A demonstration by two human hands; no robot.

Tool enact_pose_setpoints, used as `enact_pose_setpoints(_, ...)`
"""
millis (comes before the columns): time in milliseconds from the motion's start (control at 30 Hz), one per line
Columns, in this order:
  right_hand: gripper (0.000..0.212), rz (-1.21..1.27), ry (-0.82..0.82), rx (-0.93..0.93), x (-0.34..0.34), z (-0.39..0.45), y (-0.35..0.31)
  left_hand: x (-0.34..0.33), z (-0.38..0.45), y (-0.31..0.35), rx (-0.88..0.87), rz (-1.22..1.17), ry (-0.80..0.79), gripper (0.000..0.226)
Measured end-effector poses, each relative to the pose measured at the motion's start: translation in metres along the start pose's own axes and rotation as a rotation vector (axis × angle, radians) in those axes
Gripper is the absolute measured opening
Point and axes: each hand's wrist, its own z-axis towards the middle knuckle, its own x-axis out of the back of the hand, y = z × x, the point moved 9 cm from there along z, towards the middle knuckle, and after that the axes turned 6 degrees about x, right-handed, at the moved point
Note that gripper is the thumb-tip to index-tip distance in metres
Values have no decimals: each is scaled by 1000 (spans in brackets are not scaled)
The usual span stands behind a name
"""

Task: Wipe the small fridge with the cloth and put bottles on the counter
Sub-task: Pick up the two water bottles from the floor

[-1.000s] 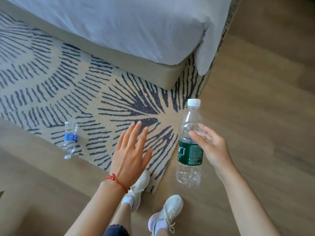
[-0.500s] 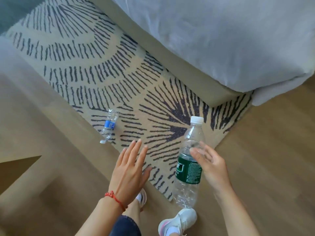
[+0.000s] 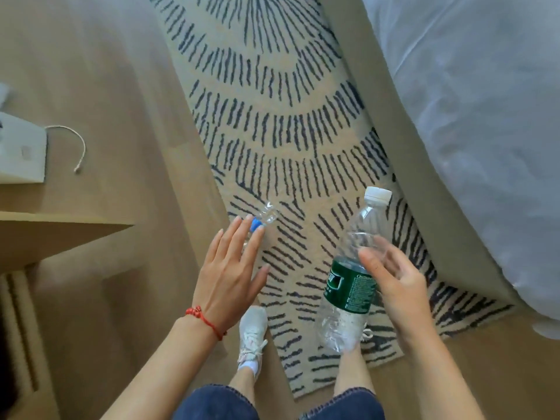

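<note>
Right hand (image 3: 397, 286) grips the green-label bottle (image 3: 351, 280); left hand (image 3: 230, 274), open, should reach past its fingertips for the small bottle (image 3: 266, 216) on the rug (image 3: 272, 131).

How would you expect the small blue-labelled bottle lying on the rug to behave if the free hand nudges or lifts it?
The small bottle lies on its side, so a nudge would probably roll it, though the rug may slow it. It looks clear and thin-walled, likely light and easily dented under the left hand.

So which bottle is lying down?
The small blue-label bottle, flat on the rug. The big green-label bottle is held upright in the right hand.
</note>
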Motion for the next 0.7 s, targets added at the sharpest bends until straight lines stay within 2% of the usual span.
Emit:
enact_pose_setpoints(167,79,-95,-209,17,-28,57,-42,20,15,-15,214,4,55,52)
enact_pose_setpoints(367,74,-278,-440,135,-41,107,-107,25,30,-21,511,-88,156,53)
enact_pose_setpoints(533,76,-406,-523,154,-62,135,-119,17,35,-26,648,-155,226,52)
enact_pose_setpoints(700,73,-449,-559,146,-115,144,-116,6,25,-56,756,-222,237,52)
